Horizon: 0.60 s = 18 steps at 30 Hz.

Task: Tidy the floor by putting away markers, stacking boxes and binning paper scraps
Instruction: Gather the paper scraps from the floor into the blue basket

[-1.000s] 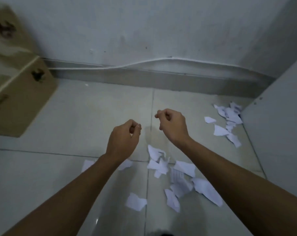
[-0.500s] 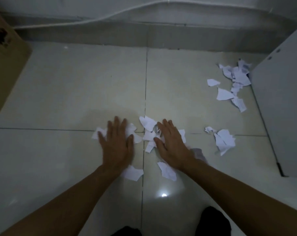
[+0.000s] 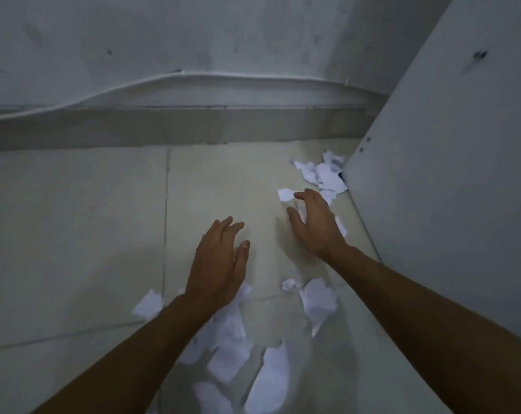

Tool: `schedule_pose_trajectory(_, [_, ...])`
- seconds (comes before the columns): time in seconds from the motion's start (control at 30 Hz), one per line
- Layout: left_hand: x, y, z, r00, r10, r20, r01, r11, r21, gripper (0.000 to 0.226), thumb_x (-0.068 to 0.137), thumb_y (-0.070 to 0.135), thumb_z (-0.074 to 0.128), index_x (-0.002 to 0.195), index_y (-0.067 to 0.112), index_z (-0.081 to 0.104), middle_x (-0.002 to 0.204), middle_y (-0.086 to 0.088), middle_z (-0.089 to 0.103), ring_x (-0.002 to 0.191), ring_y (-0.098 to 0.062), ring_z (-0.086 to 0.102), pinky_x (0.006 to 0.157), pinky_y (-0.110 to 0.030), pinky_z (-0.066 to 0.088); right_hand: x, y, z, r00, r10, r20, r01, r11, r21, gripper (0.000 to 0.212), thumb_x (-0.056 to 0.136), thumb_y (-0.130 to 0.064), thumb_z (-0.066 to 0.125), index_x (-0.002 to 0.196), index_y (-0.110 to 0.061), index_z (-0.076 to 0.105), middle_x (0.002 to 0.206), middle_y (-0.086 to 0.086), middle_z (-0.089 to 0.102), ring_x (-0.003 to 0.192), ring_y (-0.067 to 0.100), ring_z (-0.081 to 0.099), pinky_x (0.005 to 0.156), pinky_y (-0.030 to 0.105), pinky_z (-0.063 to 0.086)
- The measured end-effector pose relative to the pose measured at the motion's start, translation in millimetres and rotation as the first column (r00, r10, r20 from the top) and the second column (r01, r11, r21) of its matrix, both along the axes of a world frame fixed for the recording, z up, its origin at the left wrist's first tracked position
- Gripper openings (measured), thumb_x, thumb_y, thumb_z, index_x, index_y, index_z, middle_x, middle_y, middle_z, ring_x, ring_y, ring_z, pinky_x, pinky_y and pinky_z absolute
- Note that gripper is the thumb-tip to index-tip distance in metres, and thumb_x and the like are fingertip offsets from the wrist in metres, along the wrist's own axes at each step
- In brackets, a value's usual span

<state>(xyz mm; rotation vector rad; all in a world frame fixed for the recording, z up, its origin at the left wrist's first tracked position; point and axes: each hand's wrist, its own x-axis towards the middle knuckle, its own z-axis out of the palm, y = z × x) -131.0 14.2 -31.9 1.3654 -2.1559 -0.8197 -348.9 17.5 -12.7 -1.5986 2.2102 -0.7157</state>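
Torn white paper scraps lie on the tiled floor. A near heap of scraps [image 3: 232,348] spreads under my forearms, with a bigger crumpled piece [image 3: 317,303] to its right. A far cluster of scraps [image 3: 328,176] sits against the white panel. My left hand [image 3: 217,261] is flat with straight fingers, low over bare tile just beyond the near heap. My right hand [image 3: 313,222] reaches toward the far cluster, fingers spread and bent, fingertips beside one small scrap [image 3: 285,194]. It holds nothing that I can see.
A white cabinet panel [image 3: 450,180] stands close on the right. A grey skirting [image 3: 175,127] and a white cable [image 3: 193,76] run along the back wall. Bare tile [image 3: 74,228] lies to the left.
Both hands lifted off the middle scraps and moved forward and right. My right hand now reaches the far cluster. The view swung right, so the cardboard box left the frame.
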Motion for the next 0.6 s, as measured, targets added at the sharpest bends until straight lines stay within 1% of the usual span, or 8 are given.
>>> schedule_pose_trajectory(0.07, [-30,-17,-6,0.999,-0.032,-0.006,0.032,0.999,0.007,0.043,0.101,0.030,0.047,0.141,0.014,0.048,0.153,-0.007,0.041,0.146,-0.024,0.029,0.121,-0.035,0.021,-36,-24,-12,0.996,-0.033,-0.087,0.040,0.996,0.083,0.051,0.099,-0.034,0.053,0.142,-0.009,0.045,0.153,0.015,0.039,0.143,0.031,0.033,0.116,0.046,0.028])
schedule_pose_trajectory(0.17, [-71,-38,-17,0.998,-0.058,-0.035,0.059,0.998,0.034,0.045,0.101,0.032,0.046,0.145,0.020,0.042,0.156,-0.001,0.035,0.147,-0.017,0.024,0.118,-0.026,0.016,-78,-62,-27,0.985,-0.067,-0.160,0.074,0.996,0.040,0.060,0.098,-0.037,0.054,0.148,-0.011,0.037,0.160,0.015,0.027,0.149,0.032,0.021,0.121,0.045,0.021])
schedule_pose_trajectory(0.23, [-95,-49,-25,0.996,-0.071,-0.058,0.074,0.996,0.047,0.046,0.102,0.034,0.043,0.146,0.023,0.039,0.157,0.002,0.032,0.147,-0.014,0.022,0.117,-0.024,0.015,-100,-89,-33,0.982,-0.112,-0.154,0.115,0.993,0.014,0.064,0.099,-0.040,0.049,0.153,-0.012,0.028,0.163,0.013,0.018,0.151,0.032,0.014,0.122,0.044,0.015])
schedule_pose_trajectory(0.3, [-113,-59,-32,0.995,-0.058,-0.079,0.062,0.997,0.044,0.048,0.102,0.034,0.042,0.148,0.024,0.036,0.159,0.004,0.030,0.147,-0.012,0.022,0.117,-0.023,0.016,-115,-111,-37,0.982,-0.151,-0.109,0.163,0.981,0.106,0.068,0.101,-0.045,0.043,0.156,-0.014,0.017,0.165,0.012,0.010,0.152,0.031,0.008,0.123,0.045,0.012])
schedule_pose_trajectory(0.4, [-128,-68,-40,0.990,0.043,-0.135,-0.036,0.998,0.057,0.051,0.102,0.040,0.036,0.151,0.027,0.030,0.162,0.006,0.022,0.147,-0.008,0.019,0.116,-0.020,0.012,-110,-121,-43,0.991,-0.092,-0.100,0.113,0.967,0.227,0.065,0.102,-0.052,0.031,0.155,-0.017,0.021,0.163,0.010,0.021,0.150,0.029,0.018,0.122,0.049,0.015])
schedule_pose_trajectory(0.43, [-130,-69,-42,0.983,0.084,-0.163,-0.075,0.996,0.057,0.053,0.102,0.044,0.034,0.151,0.028,0.028,0.162,0.007,0.021,0.147,-0.006,0.018,0.116,-0.021,0.012,-100,-114,-46,0.993,-0.034,-0.111,0.055,0.979,0.196,0.060,0.103,-0.052,0.028,0.152,-0.019,0.029,0.160,0.008,0.030,0.148,0.026,0.024,0.121,0.049,0.016])
schedule_pose_trajectory(0.53, [-134,-68,-45,0.959,0.151,-0.238,-0.142,0.988,0.052,0.059,0.096,0.053,0.028,0.151,0.031,0.025,0.161,0.011,0.019,0.144,0.000,0.017,0.116,-0.024,0.014,-66,-91,-53,0.999,-0.023,-0.041,0.017,0.991,-0.135,0.048,0.099,-0.048,0.037,0.134,-0.019,0.055,0.135,0.004,0.059,0.126,0.022,0.052,0.114,0.046,0.031])
schedule_pose_trajectory(0.6, [-136,-68,-46,0.955,0.162,-0.250,-0.154,0.987,0.049,0.063,0.095,0.054,0.028,0.152,0.028,0.026,0.161,0.012,0.020,0.144,-0.001,0.020,0.115,-0.022,0.014,-65,-98,-51,0.996,-0.071,-0.056,0.055,0.967,-0.250,0.043,0.097,-0.041,0.046,0.130,-0.016,0.059,0.135,0.007,0.059,0.127,0.024,0.052,0.114,0.043,0.030])
